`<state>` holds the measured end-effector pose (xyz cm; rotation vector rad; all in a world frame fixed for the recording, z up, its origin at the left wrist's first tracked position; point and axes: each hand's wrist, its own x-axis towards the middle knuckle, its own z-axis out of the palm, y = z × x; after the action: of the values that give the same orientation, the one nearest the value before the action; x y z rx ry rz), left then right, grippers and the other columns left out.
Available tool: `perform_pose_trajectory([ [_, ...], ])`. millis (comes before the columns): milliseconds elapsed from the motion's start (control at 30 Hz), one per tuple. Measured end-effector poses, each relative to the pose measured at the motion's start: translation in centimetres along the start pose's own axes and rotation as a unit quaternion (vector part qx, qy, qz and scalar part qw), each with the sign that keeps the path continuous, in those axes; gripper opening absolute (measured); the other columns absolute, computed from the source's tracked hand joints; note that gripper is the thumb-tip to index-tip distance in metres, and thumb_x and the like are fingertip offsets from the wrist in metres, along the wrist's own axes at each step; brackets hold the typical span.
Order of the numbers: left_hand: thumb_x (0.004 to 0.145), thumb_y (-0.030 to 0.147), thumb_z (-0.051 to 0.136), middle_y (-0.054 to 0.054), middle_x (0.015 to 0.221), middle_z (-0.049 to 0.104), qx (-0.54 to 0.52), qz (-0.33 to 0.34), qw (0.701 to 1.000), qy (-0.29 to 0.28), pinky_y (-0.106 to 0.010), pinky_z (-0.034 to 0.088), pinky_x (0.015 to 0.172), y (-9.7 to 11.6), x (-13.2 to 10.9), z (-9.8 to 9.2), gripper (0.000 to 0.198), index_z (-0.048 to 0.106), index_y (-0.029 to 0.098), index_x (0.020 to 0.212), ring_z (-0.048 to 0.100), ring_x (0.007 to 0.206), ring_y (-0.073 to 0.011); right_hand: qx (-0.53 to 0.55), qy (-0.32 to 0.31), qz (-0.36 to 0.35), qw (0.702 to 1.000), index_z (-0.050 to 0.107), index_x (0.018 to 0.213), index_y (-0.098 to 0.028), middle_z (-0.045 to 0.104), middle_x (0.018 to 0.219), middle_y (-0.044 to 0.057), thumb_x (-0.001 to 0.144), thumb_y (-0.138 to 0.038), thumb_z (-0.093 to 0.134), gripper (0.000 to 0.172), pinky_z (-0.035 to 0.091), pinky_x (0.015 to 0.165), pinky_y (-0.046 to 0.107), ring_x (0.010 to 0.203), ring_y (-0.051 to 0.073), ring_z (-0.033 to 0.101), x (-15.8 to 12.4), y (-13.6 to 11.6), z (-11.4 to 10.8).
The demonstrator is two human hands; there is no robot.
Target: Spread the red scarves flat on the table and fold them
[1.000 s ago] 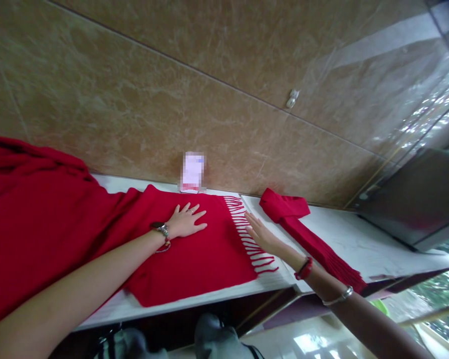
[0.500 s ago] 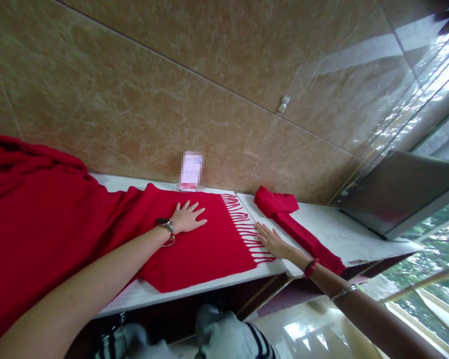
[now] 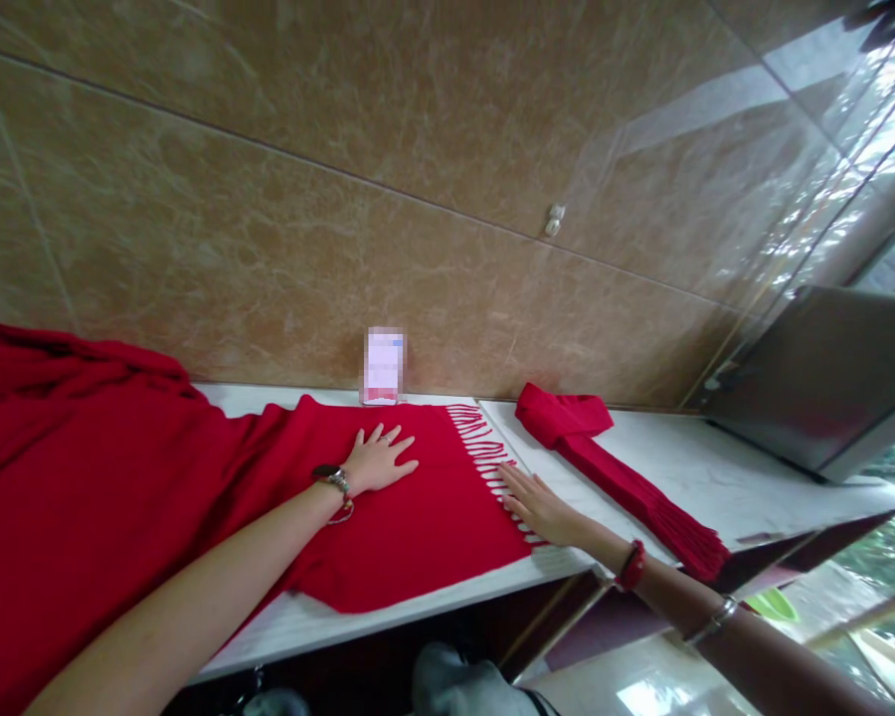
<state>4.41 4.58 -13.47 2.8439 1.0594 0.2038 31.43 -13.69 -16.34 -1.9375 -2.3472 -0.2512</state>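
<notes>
A wide red scarf [image 3: 425, 537] with a fringed end lies spread on the white countertop, its left part bunched and rumpled. My left hand [image 3: 375, 461] rests flat on it with the fingers spread, a ring, watch and beads showing. On the fringe [image 3: 484, 449] at the scarf's right end lies my right hand [image 3: 538, 502], palm down, fingers stretched out and covering some of the strands. Just right of that hand is a second, folded red scarf [image 3: 604, 467], long and narrow, its fringe hanging at the counter's front edge.
Against the tiled wall [image 3: 268, 229] leans a phone-like card with a blurred face [image 3: 383, 366]. A dark grey box-shaped appliance [image 3: 812, 383] stands on the counter [image 3: 678, 447] at the right. Below the front edge are open shelves, and a green basin [image 3: 774, 604] sits lower right.
My right hand has slid left from the fringe's outer tips onto the strands. My left hand stays flat on the scarf. The whole view has shifted slightly.
</notes>
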Motion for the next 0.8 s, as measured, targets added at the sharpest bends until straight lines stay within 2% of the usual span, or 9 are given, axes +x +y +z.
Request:
perform_pose_trajectory([
  [100,0.080,0.062,0.026,-0.005,0.142,0.025,0.001,-0.003,1.000,0.000,-0.058,0.014,0.097,0.1,-0.1,-0.1,0.061,0.033,0.031,0.132,0.016,0.129,-0.0342,-0.031,-0.018,0.007,0.999,0.034,0.133,-0.021,0.034,0.136,0.015,0.090,-0.034,0.024,0.045,0.035,0.090,0.057,0.126,0.029,0.028,-0.6,3.5,0.2],
  [167,0.080,0.062,0.027,-0.005,0.142,0.024,0.000,-0.001,1.000,0.001,-0.058,0.014,0.097,0.3,-0.2,-0.2,0.061,0.033,0.031,0.132,0.016,0.129,-0.0340,-0.029,-0.008,0.032,0.999,0.033,0.133,-0.018,0.032,0.137,0.016,0.090,-0.037,0.025,0.048,0.034,0.092,0.056,0.126,0.029,0.027,0.8,4.5,-0.2],
  [267,0.084,0.059,0.022,-0.006,0.144,0.017,0.004,-0.040,0.997,0.062,-0.055,0.016,0.098,0.4,-0.2,-0.4,0.058,0.035,0.028,0.131,0.016,0.129,-0.0320,-0.007,0.031,0.057,0.998,0.027,0.135,-0.012,0.027,0.139,0.017,0.090,-0.041,0.024,0.054,0.030,0.097,0.050,0.129,0.027,0.020,6.2,3.9,-1.4],
  [367,0.087,0.052,0.018,-0.008,0.144,0.018,0.035,-0.122,0.984,0.124,-0.053,0.016,0.099,0.1,0.0,-0.4,0.056,0.035,0.024,0.132,0.016,0.129,-0.0319,0.004,0.036,0.045,0.998,0.032,0.133,-0.010,0.027,0.139,0.017,0.090,-0.039,0.026,0.051,0.029,0.099,0.047,0.129,0.025,0.020,13.1,2.1,-1.5],
  [433,0.085,0.054,0.020,-0.009,0.142,0.023,0.043,-0.166,0.981,0.091,-0.055,0.017,0.098,-0.3,0.2,-0.2,0.058,0.035,0.024,0.132,0.018,0.128,-0.0353,-0.002,0.025,0.056,0.998,0.033,0.131,-0.005,0.030,0.137,0.020,0.091,-0.036,0.027,0.052,0.028,0.101,0.043,0.128,0.025,0.023,16.8,1.1,-0.6],
  [500,0.083,0.057,0.022,-0.010,0.141,0.026,0.039,-0.189,0.980,0.049,-0.057,0.018,0.096,-0.7,0.4,0.1,0.060,0.035,0.025,0.132,0.019,0.127,-0.0379,0.000,0.019,0.053,0.998,0.035,0.130,-0.004,0.033,0.136,0.020,0.090,-0.035,0.028,0.051,0.030,0.100,0.042,0.127,0.025,0.027,18.8,0.8,0.8],
  [567,0.082,0.059,0.022,-0.009,0.141,0.026,0.039,-0.191,0.980,0.036,-0.057,0.018,0.097,-0.9,0.5,0.2,0.062,0.033,0.027,0.133,0.018,0.127,-0.0380,0.005,0.017,0.047,0.999,0.037,0.129,-0.008,0.036,0.135,0.018,0.090,-0.034,0.029,0.047,0.030,0.099,0.046,0.126,0.025,0.029,19.1,1.5,2.2],
  [667,0.082,0.058,0.022,-0.008,0.142,0.024,0.045,-0.199,0.978,0.033,-0.057,0.016,0.097,-0.8,0.6,0.3,0.060,0.032,0.028,0.133,0.016,0.128,-0.0376,0.004,0.006,0.057,0.998,0.042,0.126,-0.017,0.035,0.137,0.013,0.090,-0.027,0.029,0.040,0.027,0.099,0.052,0.127,0.026,0.026,17.5,4.0,3.6],
  [800,0.082,0.056,0.024,-0.007,0.142,0.024,0.043,-0.211,0.976,0.034,-0.056,0.015,0.098,-0.5,0.7,0.3,0.058,0.033,0.028,0.133,0.016,0.128,-0.0371,-0.009,-0.014,0.116,0.993,0.044,0.124,-0.021,0.035,0.136,0.012,0.090,-0.024,0.028,0.039,0.028,0.093,0.059,0.127,0.028,0.026,15.5,7.4,3.7],
])
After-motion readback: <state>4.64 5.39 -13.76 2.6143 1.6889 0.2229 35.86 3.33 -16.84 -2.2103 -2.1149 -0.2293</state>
